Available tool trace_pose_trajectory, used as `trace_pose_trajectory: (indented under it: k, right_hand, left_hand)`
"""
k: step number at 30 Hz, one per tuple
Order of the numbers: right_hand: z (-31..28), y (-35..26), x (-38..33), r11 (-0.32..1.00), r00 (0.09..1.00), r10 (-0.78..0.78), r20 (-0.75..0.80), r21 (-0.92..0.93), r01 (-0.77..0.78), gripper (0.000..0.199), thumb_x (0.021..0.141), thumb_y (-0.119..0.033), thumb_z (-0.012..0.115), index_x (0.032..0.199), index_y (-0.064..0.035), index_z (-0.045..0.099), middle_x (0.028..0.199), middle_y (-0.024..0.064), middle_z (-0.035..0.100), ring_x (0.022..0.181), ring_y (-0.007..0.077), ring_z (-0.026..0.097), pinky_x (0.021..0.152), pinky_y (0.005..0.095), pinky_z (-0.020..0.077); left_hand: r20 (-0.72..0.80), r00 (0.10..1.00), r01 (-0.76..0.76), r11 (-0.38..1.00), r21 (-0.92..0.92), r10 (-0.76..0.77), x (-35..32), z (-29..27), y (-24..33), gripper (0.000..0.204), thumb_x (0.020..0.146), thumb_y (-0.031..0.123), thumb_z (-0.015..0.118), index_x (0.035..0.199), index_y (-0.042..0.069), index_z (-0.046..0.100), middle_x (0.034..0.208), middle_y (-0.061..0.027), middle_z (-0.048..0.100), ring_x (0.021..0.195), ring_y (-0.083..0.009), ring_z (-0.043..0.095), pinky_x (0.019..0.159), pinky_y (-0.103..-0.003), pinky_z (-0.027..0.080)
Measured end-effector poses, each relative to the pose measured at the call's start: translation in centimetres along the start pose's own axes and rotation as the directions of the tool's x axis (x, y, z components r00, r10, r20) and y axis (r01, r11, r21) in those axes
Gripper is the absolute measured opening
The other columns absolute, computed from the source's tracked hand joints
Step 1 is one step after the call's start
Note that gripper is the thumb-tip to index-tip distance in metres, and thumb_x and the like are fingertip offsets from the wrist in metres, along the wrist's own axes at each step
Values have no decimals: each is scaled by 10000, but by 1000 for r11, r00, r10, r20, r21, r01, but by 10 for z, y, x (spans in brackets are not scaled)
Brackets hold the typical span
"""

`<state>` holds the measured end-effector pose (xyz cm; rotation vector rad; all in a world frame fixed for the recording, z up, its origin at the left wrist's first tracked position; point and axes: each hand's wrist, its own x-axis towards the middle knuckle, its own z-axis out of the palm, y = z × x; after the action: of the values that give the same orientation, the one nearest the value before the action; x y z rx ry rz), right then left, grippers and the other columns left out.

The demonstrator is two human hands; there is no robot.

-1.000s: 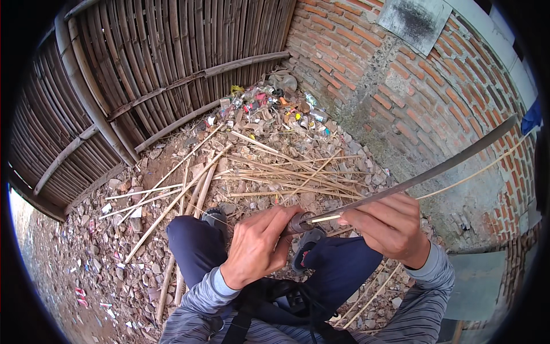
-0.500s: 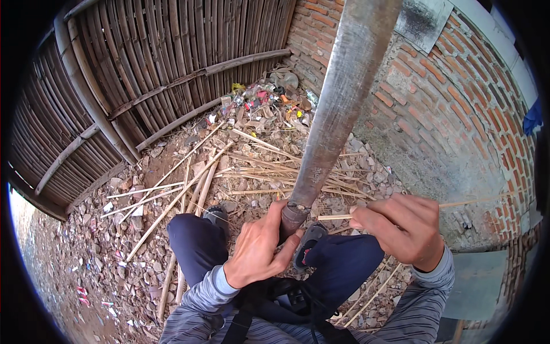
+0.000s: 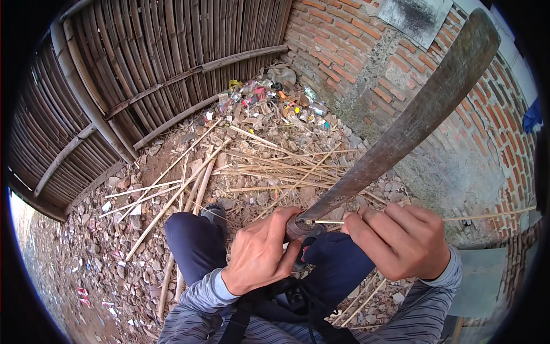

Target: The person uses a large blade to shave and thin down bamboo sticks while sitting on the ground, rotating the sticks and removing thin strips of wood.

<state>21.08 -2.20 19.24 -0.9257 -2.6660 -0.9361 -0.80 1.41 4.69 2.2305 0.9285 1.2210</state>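
Clamps left grip [image 3: 260, 250] on the handle [image 3: 295, 229] of a machete [image 3: 398, 140] slanting up rightward. Pinches a thin strip [image 3: 487, 216] in right grip [image 3: 404, 239] beside the blade's [image 3: 415, 120] base. Faces loose strips [image 3: 177, 200] on rubble [image 3: 112, 229], then a brick wall [image 3: 344, 60].

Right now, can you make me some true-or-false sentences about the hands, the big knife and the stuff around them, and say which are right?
1. The left hand grips the handle of the machete. True.
2. The right hand is empty. False: it holds a thin bamboo strip.
3. The machete's blade lies flat on the ground. False: it is held up, slanting toward the upper right.
4. More bamboo strips lie on the rubble. True.
5. The brick wall is on the left. False: it is on the right.
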Motion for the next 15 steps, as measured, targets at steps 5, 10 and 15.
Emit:
trace_pose_trajectory:
  k: [5, 10, 15]
  right_hand:
    - [-4, 1, 8, 990, 994, -93, 58, -105, 99, 200, 755, -151, 714, 930, -57, 742, 757, -25, 542, 647, 92, 543, 513, 221, 391]
    - [2, 2, 13, 993, 987, -109, 116, -38, 114, 179, 765, -163, 702, 909, -65, 738, 773, -23, 557, 650, 94, 553, 503, 216, 389]
    - [12, 0, 11, 984, 983, -151, 104, -76, 159, 141, 781, -182, 692, 870, -77, 720, 761, -27, 539, 652, 94, 551, 487, 222, 382]
  left_hand:
    - [-19, 1000, -11, 992, 123, 14, 2, -3, 1, 548, 887, 321, 828, 1239, -13, 572, 802, -127, 687, 668, -283, 694, 596, -370, 520]
    - [-92, 995, -14, 984, 178, 31, 1, 1, -7, 471, 881, 334, 822, 1181, 29, 623, 778, -90, 673, 632, -263, 676, 564, -364, 500]
    - [-94, 994, -27, 971, 239, 51, 3, -1, -8, 448, 872, 351, 819, 1151, 46, 645, 778, -72, 672, 613, -258, 666, 552, -361, 493]
